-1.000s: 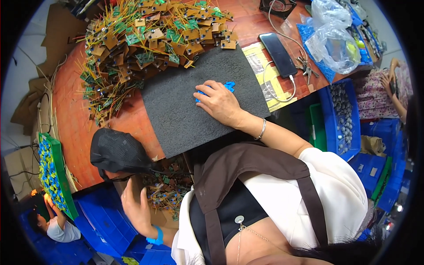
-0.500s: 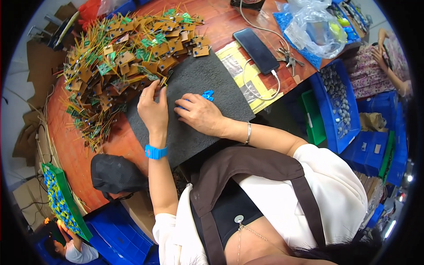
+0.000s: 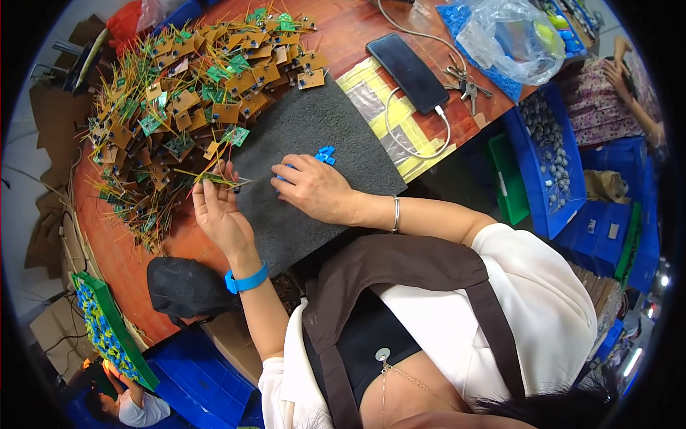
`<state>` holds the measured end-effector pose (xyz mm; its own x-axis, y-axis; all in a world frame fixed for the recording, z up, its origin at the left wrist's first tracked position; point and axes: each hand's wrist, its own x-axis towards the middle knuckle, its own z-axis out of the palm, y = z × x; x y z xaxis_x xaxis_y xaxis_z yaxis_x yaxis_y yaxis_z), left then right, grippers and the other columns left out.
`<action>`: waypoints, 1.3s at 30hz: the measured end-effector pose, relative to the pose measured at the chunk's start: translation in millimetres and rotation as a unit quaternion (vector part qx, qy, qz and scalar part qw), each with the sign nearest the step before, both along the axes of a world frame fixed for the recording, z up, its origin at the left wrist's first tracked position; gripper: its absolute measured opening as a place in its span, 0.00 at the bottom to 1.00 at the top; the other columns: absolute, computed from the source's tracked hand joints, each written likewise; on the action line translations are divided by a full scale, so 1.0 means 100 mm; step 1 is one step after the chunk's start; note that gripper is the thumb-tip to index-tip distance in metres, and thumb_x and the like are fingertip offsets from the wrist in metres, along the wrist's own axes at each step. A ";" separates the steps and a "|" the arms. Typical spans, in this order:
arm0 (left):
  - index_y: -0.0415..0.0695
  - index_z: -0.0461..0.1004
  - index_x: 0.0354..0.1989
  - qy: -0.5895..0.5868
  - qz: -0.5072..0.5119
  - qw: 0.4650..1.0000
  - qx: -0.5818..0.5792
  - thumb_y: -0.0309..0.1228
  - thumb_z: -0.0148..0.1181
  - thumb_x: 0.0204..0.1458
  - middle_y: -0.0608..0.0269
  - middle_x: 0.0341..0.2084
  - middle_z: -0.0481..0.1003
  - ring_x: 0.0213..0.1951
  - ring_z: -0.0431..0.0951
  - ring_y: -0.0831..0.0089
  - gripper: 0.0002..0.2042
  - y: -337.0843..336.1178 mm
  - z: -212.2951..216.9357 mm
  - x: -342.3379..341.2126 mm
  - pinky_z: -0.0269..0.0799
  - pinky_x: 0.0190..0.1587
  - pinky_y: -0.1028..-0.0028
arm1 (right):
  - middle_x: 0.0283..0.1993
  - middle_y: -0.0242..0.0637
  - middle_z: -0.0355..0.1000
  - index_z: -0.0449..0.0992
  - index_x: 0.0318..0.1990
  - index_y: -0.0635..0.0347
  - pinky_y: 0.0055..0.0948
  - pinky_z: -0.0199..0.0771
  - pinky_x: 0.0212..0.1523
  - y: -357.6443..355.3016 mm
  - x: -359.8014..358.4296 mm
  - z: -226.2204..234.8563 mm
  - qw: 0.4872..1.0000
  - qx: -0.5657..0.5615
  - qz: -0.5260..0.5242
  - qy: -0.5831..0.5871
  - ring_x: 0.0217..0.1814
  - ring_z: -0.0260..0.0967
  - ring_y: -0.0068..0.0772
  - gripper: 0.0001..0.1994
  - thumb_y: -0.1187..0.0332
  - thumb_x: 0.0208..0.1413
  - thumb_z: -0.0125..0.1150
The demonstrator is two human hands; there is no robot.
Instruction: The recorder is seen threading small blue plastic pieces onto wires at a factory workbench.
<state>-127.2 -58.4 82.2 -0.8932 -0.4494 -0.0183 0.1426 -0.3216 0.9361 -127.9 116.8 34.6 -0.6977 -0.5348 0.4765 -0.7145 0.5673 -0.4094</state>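
On a red table (image 3: 357,36), a dark mat (image 3: 350,136) is being worked upon by two bare hands, which are being held well apart from each other. At the mat's left edge, a board (image 3: 214,178) is being pinched by the thumb and fingertips of the left hand (image 3: 227,218); thin wires are being pointed from it toward the pile, and a thin grey end is being directed toward the other hand. By the right hand (image 3: 314,191), with fingers bent and palm down, the middle of the mat is being covered. Blue pieces (image 3: 325,155) are being exposed just beyond its knuckles, and more blue is being glimpsed under its fingers; whether anything is being gripped there cannot be told. The far left of the table is being occupied by a heaped pile (image 3: 193,93) of brown and green boards with yellow wires. To the right of the mat, a yellow sheet (image 3: 361,75) is being overlapped by a phone (image 3: 407,73), into which a white cable (image 3: 449,132) is being plugged. Beside the phone, keys (image 3: 468,89) are being displayed.
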 end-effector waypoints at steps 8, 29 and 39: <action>0.40 0.75 0.47 -0.081 0.063 0.994 -0.039 0.31 0.57 0.66 0.60 0.32 0.79 0.32 0.80 0.72 0.08 -0.26 -0.12 0.33 0.78 0.35 0.70 | 0.53 0.39 0.74 0.79 0.46 0.61 0.40 0.72 0.57 0.01 0.01 0.03 1.000 -0.004 0.003 0.003 0.59 0.68 0.42 0.16 0.66 0.50 0.70; 0.41 0.80 0.42 -0.032 0.039 0.708 -0.705 0.33 0.73 0.48 0.63 0.40 0.77 0.40 0.75 0.61 0.15 0.16 -0.37 1.07 0.71 0.44 0.63 | 0.48 0.38 0.76 0.81 0.41 0.59 0.41 0.69 0.58 -0.01 -0.03 0.15 0.998 -0.021 -0.050 0.021 0.56 0.71 0.42 0.11 0.72 0.48 0.69; 0.38 0.79 0.50 -0.020 0.030 0.682 -0.731 0.33 0.70 0.52 0.58 0.48 0.77 0.45 0.73 0.58 0.18 0.17 -0.47 1.18 0.70 0.48 0.61 | 0.51 0.39 0.75 0.82 0.41 0.57 0.47 0.64 0.64 0.00 0.03 0.15 0.996 0.056 -0.055 0.050 0.60 0.69 0.43 0.11 0.69 0.49 0.68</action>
